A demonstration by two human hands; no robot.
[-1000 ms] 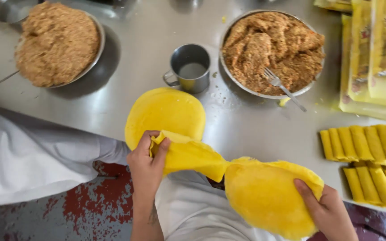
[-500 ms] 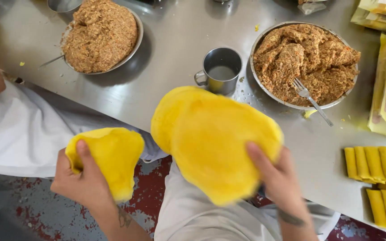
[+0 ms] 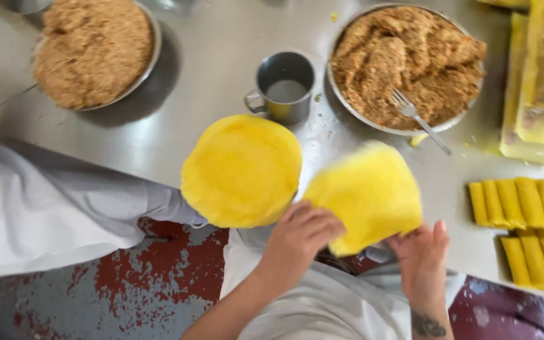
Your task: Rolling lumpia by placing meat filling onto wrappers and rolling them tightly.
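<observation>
A round yellow wrapper [image 3: 242, 169] lies flat at the near edge of the steel table [image 3: 221, 56]. A second yellow wrapper [image 3: 368, 192], blurred, hangs just right of it over the table edge. My left hand [image 3: 298, 236] grips its lower left part. My right hand [image 3: 422, 254] holds its lower right edge with the fingers spread. Behind stand a steel mug [image 3: 283, 86] and a bowl of brown crumbly filling [image 3: 404, 63] with a fork [image 3: 418, 118] in it.
A second bowl of brown filling [image 3: 92, 50] sits at the back left. Several rolled yellow wrappers [image 3: 530, 220] lie at the right edge, with yellow packets [image 3: 539, 82] behind them. White cloth [image 3: 39, 201] covers the left; a red-stained floor [image 3: 158, 277] shows below.
One wrapper has been laid flat on the table edge. My left hand has come across from the left, and both hands now hold the other wrapper further right.
</observation>
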